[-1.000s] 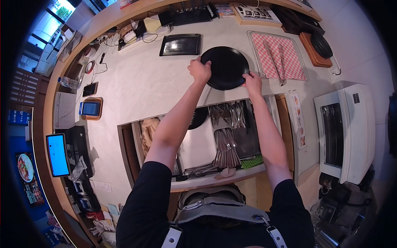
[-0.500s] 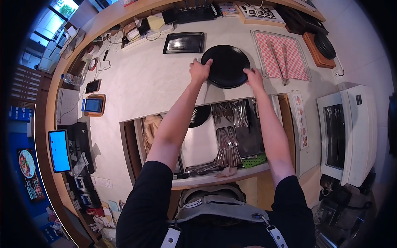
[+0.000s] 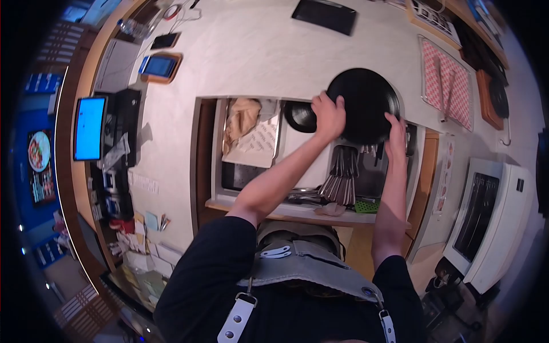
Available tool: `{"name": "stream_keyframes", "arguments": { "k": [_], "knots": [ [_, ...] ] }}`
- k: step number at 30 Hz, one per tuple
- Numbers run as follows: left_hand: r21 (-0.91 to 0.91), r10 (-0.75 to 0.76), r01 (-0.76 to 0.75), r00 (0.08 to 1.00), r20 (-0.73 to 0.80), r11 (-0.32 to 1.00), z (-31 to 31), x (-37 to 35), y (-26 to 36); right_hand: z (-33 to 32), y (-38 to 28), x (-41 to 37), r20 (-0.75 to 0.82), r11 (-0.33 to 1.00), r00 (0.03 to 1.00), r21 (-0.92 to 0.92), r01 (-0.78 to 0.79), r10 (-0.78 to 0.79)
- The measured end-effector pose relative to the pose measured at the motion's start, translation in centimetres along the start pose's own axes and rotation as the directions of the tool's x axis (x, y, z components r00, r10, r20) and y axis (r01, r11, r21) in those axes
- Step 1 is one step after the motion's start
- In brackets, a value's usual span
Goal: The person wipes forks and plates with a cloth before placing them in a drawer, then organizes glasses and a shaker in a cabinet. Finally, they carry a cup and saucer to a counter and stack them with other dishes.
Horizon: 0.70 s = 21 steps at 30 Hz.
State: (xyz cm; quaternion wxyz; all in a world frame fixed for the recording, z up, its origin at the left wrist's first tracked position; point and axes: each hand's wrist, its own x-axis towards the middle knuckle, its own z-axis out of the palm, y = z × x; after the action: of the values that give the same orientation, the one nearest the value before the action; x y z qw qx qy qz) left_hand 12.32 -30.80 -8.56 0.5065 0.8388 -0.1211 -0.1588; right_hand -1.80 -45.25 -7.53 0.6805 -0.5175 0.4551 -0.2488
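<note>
A round black plate (image 3: 366, 106) is held between my two hands, above the back edge of an open drawer. My left hand (image 3: 330, 116) grips its left rim, thumb on top. On the right rim is my right hand (image 3: 394, 132), thumb over the edge. Below, the drawer (image 3: 269, 212) holds a second round black dish (image 3: 301, 116), a metal tray with brown paper (image 3: 250, 146), and bundles of metal cutlery (image 3: 341, 182). A green perforated piece (image 3: 366, 206) lies near the drawer's front.
A black rectangular tray (image 3: 325, 16) lies at the back of the counter. Tongs (image 3: 445, 90) rest on a red-checkered tray (image 3: 458, 77) at the right. A white toaster oven (image 3: 496, 214) stands far right, a lit screen (image 3: 90, 128) at the left.
The plate has come nearer to me and now overlaps the drawer's back part. The view has turned and shifted, showing more of the drawer's left side with the papered tray.
</note>
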Motion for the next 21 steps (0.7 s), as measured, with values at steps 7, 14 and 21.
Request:
{"name": "stream_keyframes", "arguments": {
  "k": [7,14,21],
  "knots": [
    [-0.179,-0.184,0.212,0.97,0.158,0.961,-7.0,-11.8,-7.9,-0.7,5.7,-10.7,0.008,0.994,0.994,-0.001,-0.109,0.109],
    [-0.319,-0.424,0.467,0.884,0.199,0.825,-6.1,-16.7,-22.9,2.0,10.9,-13.9,0.158,0.969,0.973,-0.208,-0.133,0.168],
    [-0.472,-0.566,0.652,0.755,0.332,0.594,-7.2,-15.3,-26.0,4.1,16.0,-10.8,0.276,0.92,0.918,-0.347,-0.18,0.284]
  ]
}}
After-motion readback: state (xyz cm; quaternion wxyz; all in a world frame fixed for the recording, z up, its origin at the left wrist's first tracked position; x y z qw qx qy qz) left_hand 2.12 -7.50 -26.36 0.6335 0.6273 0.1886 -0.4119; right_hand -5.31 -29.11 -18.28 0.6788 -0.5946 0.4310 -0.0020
